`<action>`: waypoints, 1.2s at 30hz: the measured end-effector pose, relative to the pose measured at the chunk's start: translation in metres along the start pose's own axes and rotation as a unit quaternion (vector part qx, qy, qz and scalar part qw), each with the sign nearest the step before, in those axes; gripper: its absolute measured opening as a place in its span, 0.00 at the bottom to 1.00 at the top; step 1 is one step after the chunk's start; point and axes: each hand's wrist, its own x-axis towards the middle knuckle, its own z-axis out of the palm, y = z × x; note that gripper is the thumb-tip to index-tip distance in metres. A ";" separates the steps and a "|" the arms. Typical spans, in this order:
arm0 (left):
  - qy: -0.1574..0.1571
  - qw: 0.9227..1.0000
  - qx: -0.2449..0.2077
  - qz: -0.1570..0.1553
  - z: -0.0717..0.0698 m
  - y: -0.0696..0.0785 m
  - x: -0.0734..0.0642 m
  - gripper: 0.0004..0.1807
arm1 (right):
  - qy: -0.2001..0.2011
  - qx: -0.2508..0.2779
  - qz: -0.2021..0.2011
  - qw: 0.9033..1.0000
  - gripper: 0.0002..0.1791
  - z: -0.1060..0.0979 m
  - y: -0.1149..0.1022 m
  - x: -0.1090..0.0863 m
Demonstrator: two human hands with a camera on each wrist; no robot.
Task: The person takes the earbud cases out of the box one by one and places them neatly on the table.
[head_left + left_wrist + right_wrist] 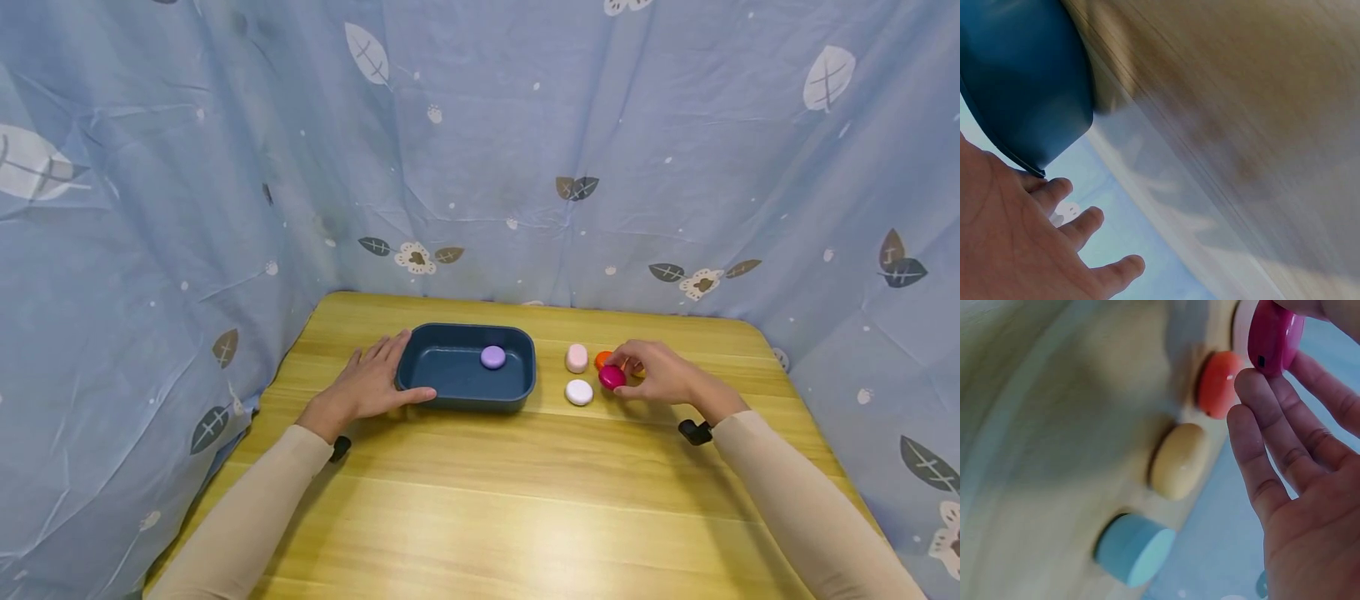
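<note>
A glossy magenta rounded disc (612,377) is pinched between the thumb and fingers of my right hand (663,375). In the right wrist view the disc (1275,337) shows a small dark slot and looks lifted off the table. My left hand (367,387) rests at the left side of a dark blue rectangular bin (472,403), its fingers spread along the rim and thumb by the front corner. Inside the bin lies a purple disc (492,357). Left of the right hand are a white disc (579,392) and a pale pink oval piece (577,358).
An orange piece (1218,384), a yellow piece (1179,461) and a light blue cylinder (1134,550) stand in a row near the right hand. The wooden table (480,500) has blue patterned cloth (480,150) at its back and sides.
</note>
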 end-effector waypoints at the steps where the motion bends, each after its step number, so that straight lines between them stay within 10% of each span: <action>1: 0.000 1.000 -0.001 0.000 0.000 -0.001 0.000 0.77 | -0.002 -0.003 0.005 1.000 0.22 0.001 0.002 -0.002; 19: -0.003 1.000 0.000 -0.001 0.001 0.000 0.000 0.77 | -0.028 -0.009 0.015 0.999 0.24 0.018 0.015 -0.014; 36: -0.002 1.000 0.007 -0.002 0.001 0.000 0.002 0.77 | 0.027 -0.048 -0.003 0.999 0.20 -0.001 -0.002 -0.005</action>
